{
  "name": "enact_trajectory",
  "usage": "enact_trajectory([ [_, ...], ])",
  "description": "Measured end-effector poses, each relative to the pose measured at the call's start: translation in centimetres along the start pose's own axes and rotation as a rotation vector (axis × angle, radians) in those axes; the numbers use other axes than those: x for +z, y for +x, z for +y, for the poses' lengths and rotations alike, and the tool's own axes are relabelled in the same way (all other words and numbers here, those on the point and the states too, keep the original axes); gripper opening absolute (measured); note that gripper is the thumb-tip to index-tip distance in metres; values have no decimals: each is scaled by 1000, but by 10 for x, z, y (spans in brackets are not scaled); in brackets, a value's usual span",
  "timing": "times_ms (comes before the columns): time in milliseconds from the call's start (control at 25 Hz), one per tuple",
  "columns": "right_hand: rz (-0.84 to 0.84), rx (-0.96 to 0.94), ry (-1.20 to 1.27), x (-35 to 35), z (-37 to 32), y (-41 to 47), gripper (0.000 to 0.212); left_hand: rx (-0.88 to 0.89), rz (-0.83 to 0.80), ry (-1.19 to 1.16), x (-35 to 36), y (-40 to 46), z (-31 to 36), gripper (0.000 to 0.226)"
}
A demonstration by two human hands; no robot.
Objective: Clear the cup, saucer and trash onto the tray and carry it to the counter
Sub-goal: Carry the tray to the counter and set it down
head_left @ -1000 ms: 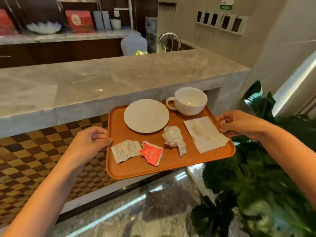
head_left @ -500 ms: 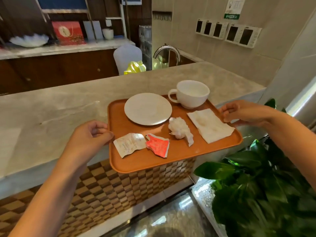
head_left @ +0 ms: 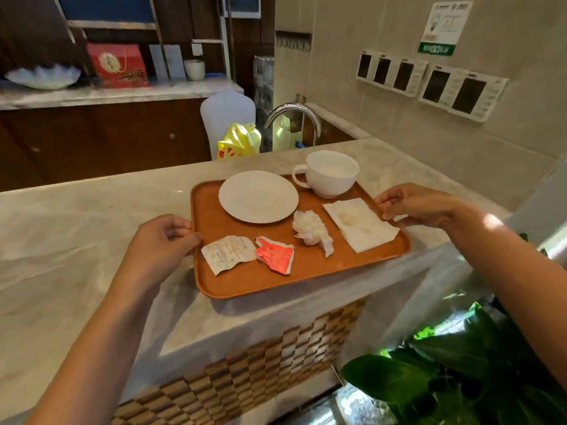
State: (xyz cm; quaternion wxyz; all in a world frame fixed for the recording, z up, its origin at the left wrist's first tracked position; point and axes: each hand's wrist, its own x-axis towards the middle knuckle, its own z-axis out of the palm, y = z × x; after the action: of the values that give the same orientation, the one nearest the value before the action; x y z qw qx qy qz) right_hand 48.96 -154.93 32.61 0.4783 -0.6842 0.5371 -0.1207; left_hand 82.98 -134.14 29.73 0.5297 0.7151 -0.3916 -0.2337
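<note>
An orange tray (head_left: 306,273) hangs over the marble counter (head_left: 76,228), its near edge past the counter's front edge. My left hand (head_left: 162,243) grips the tray's left rim and my right hand (head_left: 414,205) grips its right rim. On the tray stand a white saucer (head_left: 258,196) and a white cup (head_left: 329,173) at the far side. Nearer lie a folded white napkin (head_left: 359,223), a crumpled tissue (head_left: 311,230), a torn red wrapper (head_left: 274,253) and a pale wrapper (head_left: 227,253).
Behind the counter stand a curved tap (head_left: 294,118), a white jug (head_left: 227,115) and a yellow bag (head_left: 239,141). A leafy green plant (head_left: 460,378) fills the lower right by the counter's end. A back shelf holds a red box (head_left: 118,65).
The tray has risen from below the counter's edge and moved forward over its top, both hands keeping their grip on the rims. The view has come closer to the counter.
</note>
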Motion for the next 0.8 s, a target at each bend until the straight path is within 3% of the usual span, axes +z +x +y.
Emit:
enact_trajectory([
  [440,-100,16,-30,-25,-2,107,25,-119,47,255,54,83,-12,13],
  [800,-135,-8,-130,-25,-10,137,25,-93,-124,437,45,93,-25,15],
])
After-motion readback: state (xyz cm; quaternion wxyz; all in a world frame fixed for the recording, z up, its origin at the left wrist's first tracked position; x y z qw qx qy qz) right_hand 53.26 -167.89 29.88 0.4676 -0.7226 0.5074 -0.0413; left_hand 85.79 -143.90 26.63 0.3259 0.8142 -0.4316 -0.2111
